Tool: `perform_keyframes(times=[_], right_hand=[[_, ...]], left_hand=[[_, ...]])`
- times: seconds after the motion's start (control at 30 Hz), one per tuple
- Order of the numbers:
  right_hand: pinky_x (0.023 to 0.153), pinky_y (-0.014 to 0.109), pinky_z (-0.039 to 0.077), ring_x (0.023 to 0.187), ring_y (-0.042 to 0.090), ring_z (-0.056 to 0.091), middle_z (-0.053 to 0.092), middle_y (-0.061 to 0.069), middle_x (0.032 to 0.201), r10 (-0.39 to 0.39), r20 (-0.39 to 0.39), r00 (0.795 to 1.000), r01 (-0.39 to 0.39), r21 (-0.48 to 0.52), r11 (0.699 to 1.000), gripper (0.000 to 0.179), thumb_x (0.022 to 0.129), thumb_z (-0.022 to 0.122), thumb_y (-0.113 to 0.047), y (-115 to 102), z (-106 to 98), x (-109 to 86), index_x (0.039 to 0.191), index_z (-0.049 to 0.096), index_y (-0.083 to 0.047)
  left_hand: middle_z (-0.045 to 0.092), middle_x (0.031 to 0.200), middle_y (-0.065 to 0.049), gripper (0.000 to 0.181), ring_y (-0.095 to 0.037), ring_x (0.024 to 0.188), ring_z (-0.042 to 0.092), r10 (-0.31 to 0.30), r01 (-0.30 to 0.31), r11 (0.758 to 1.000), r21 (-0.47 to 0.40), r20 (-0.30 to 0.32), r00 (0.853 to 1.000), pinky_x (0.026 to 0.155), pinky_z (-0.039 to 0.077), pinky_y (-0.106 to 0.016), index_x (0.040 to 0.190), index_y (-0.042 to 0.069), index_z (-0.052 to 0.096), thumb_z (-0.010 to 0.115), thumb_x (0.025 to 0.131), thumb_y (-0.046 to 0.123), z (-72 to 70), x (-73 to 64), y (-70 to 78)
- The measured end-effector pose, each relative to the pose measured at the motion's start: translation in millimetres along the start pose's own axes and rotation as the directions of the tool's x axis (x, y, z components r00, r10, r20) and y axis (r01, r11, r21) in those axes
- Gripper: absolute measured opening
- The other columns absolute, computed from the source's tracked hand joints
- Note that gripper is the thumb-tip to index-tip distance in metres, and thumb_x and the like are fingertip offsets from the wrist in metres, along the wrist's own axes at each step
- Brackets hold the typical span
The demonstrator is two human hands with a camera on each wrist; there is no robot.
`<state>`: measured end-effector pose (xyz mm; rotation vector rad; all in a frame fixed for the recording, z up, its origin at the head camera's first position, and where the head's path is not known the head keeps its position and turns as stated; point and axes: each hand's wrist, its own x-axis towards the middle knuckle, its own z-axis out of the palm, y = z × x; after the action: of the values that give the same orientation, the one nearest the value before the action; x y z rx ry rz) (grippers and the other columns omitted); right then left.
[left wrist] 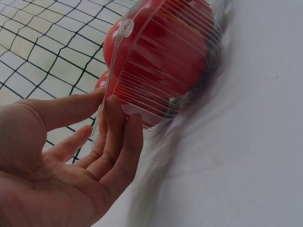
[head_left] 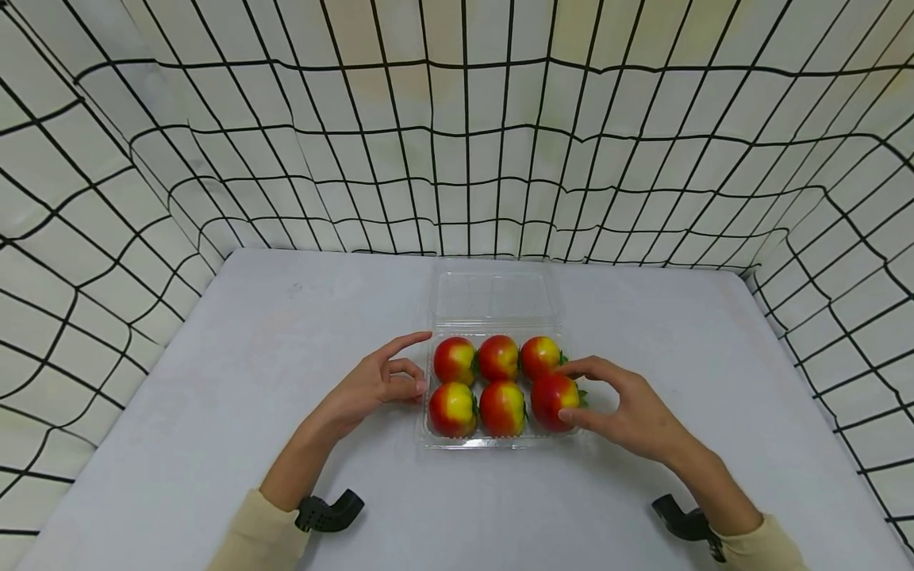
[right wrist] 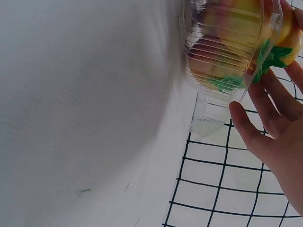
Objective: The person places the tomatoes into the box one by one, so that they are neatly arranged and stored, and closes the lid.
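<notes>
A clear plastic clamshell box (head_left: 471, 442) lies with its lid folded back, holding two rows of three red-and-yellow fruits with green leafy tops. My left hand (head_left: 378, 385) is at the box's left side; in the left wrist view, thumb and fingers of that hand (left wrist: 80, 146) pinch the clear rim (left wrist: 110, 80). At the front right corner, my right hand (head_left: 628, 404) holds a fruit (head_left: 553, 402) between thumb and fingers. That fruit sits a little higher than its neighbours. In the right wrist view, the right hand (right wrist: 279, 127) reaches round the leafy fruit (right wrist: 286, 42).
The hinged lid (head_left: 496, 295) lies flat behind the box on the white tabletop (head_left: 321, 309). Black wire netting (head_left: 467, 159) over white panels surrounds the back and both sides. A black wrist mount sits on each forearm.
</notes>
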<state>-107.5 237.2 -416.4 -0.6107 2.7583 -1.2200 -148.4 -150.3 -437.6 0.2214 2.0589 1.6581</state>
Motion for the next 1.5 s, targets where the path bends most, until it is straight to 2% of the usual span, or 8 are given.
perform_keyframes(times=[0.17, 0.57, 1.03, 1.3, 1.5], right_hand=[[0.107, 0.065, 0.052, 0.13, 0.031, 0.062, 0.069, 0.002, 0.135, -0.007, -0.003, 1.0, 0.007, -0.036, 0.999, 0.053, 0.085, 0.087, -0.031, 0.8, 3.6, -0.9, 0.133, 0.067, -0.024], [0.106, 0.055, 0.056, 0.127, 0.022, 0.063, 0.069, -0.007, 0.13, -0.074, 0.0, 0.997, 0.074, -0.07, 0.995, 0.053, 0.082, 0.09, -0.03, 5.0, 9.4, 0.0, 0.13, 0.067, -0.027], [0.104, 0.053, 0.058, 0.122, 0.017, 0.063, 0.068, -0.009, 0.127, -0.105, -0.008, 0.994, 0.104, -0.053, 0.993, 0.05, 0.084, 0.088, -0.03, 5.1, 9.5, 2.4, 0.129, 0.067, -0.026], [0.104, 0.06, 0.056, 0.119, 0.025, 0.064, 0.069, 0.003, 0.126, -0.07, -0.126, 0.99, 0.063, -0.064, 0.996, 0.04, 0.09, 0.082, -0.021, 5.3, -2.0, 9.4, 0.127, 0.067, -0.014], [0.103, 0.057, 0.057, 0.119, 0.029, 0.064, 0.066, 0.012, 0.127, 0.011, -0.143, 0.99, -0.008, 0.022, 1.0, 0.032, 0.099, 0.071, -0.02, 20.8, -10.9, 20.3, 0.129, 0.065, -0.008]], left_hand=[[0.067, 0.099, -0.005, 0.077, -0.021, 0.091, 0.071, -0.003, 0.003, 1.0, -0.001, -0.002, 1.0, 0.097, 0.062, -0.032, 0.162, 0.021, 0.035, 0.073, 0.096, 0.016, 0.0, -0.2, 0.0], [0.066, 0.098, -0.004, 0.077, -0.022, 0.092, 0.071, 0.005, -0.005, 1.0, -0.01, -0.001, 1.0, 0.097, 0.062, -0.031, 0.162, 0.021, 0.035, 0.073, 0.096, 0.017, 1.0, -0.8, 0.2], [0.067, 0.098, -0.003, 0.077, -0.022, 0.091, 0.071, 0.004, -0.004, 1.0, -0.01, 0.003, 1.0, 0.096, 0.062, -0.031, 0.163, 0.018, 0.033, 0.072, 0.096, 0.015, 2.0, -1.6, 2.4], [0.066, 0.098, -0.004, 0.077, -0.022, 0.091, 0.071, 0.009, -0.009, 1.0, -0.01, 0.007, 1.0, 0.095, 0.062, -0.031, 0.163, 0.019, 0.033, 0.072, 0.096, 0.016, 1.6, -2.1, 1.2], [0.067, 0.1, -0.004, 0.077, -0.02, 0.09, 0.07, 0.023, -0.023, 1.0, -0.016, 0.001, 1.0, 0.093, 0.062, -0.027, 0.162, 0.022, 0.034, 0.073, 0.096, 0.017, 1.5, -0.2, -1.1]])
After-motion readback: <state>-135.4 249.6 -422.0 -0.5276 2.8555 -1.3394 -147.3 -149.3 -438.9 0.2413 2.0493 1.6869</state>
